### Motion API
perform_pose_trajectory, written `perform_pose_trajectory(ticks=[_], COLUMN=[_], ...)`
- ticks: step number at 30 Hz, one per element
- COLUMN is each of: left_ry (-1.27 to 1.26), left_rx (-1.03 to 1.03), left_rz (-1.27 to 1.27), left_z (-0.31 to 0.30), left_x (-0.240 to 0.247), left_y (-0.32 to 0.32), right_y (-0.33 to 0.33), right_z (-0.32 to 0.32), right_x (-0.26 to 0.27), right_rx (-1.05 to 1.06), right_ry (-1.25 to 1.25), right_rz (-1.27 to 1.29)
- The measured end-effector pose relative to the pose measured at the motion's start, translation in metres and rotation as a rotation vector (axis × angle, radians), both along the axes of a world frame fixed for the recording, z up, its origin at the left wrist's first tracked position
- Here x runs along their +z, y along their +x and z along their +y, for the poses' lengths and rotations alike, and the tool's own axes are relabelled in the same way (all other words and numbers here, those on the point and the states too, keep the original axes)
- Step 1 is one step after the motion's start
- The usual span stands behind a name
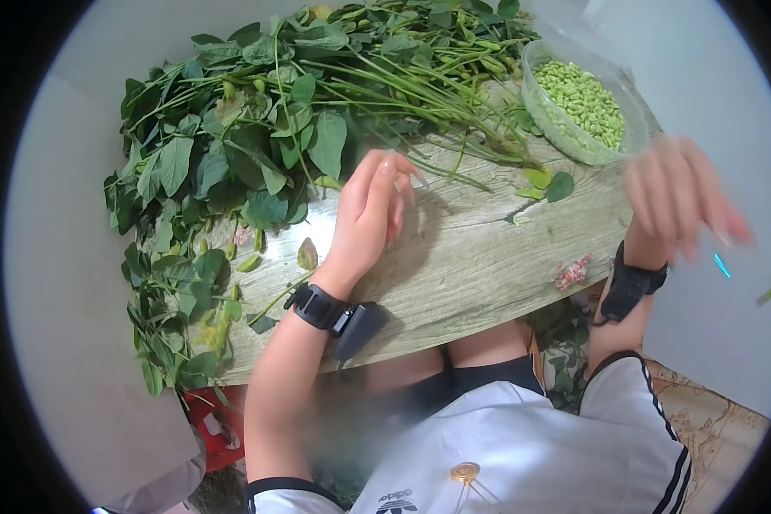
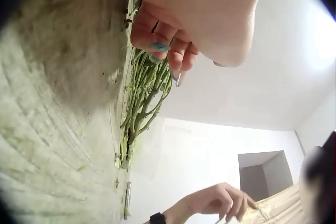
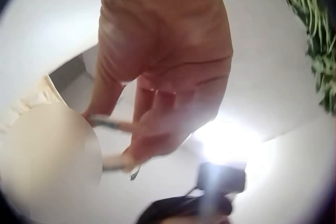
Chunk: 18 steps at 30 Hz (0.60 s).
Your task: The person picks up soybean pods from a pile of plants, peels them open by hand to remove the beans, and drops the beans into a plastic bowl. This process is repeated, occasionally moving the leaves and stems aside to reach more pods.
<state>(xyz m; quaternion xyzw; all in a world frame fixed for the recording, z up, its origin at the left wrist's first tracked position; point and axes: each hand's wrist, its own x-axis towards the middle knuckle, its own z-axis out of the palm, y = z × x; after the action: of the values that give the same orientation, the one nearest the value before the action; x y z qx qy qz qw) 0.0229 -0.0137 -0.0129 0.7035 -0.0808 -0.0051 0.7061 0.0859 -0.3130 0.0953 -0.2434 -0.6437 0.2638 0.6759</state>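
My left hand point(image 1: 370, 210) hovers over the wooden-looking tabletop point(image 1: 480, 265), its fingers loosely curled with nothing visible in them. To its right and farther out, my right hand point(image 1: 681, 197) is blurred beside the clear plastic bowl point(image 1: 546, 130). Shelled green beans point(image 1: 584, 103) fill much of that bowl. In the right wrist view the right hand's fingers point(image 3: 152, 134) hang loosely bent and hold nothing. A small green pod-like piece point(image 1: 769, 291), blurred, shows apart from the right hand, against the white surface.
Leafy bean plants point(image 1: 257, 111) are heaped along the table's far and left sides, their stems point(image 1: 420, 103) pointing toward the bowl. Loose pods point(image 1: 250, 263) lie at the left. Yellow-green leaves point(image 1: 540, 182) lie below the bowl. A white wall-like surface point(image 1: 711, 111) borders the right side.
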Motion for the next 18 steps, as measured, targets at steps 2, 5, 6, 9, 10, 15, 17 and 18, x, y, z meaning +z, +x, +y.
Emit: perform_pose_trajectory(ticks=[2,5,6,9,10,15,17,18], left_ry=[-0.007,0.001,0.018,0.017,0.016,0.007,0.006,0.011], left_rx=[-0.012,-0.02,-0.02,0.005,0.006,-0.015,-0.024,-0.032], left_rz=[-0.007,-0.01,-0.009,-0.017,-0.019,-0.012,-0.004,0.003], left_z=[-0.001,0.0,0.0,-0.002,-0.003,-0.002,-0.002,-0.002], left_x=[0.001,0.001,0.001,-0.001,-0.001,0.001,0.001,0.001], left_y=[-0.001,-0.002,-0.001,-0.002,-0.003,-0.002,-0.003,-0.003], right_y=[0.002,0.041,0.065,0.133,0.155,0.164,0.171,0.176], right_z=[-0.004,0.031,0.034,0.042,0.043,0.08,0.088,0.088], right_x=[0.002,0.005,-0.004,-0.037,-0.052,-0.052,-0.066,-0.071], right_rx=[-0.638,-1.484,-1.59,-1.705,-1.705,-1.703,-1.741,-1.788], right_ry=[-0.367,-0.716,-0.784,-1.018,-1.018,-1.453,-1.485,-1.456], right_rz=[0.1,-0.18,-0.283,-0.443,-0.446,-1.125,-1.242,-1.238])
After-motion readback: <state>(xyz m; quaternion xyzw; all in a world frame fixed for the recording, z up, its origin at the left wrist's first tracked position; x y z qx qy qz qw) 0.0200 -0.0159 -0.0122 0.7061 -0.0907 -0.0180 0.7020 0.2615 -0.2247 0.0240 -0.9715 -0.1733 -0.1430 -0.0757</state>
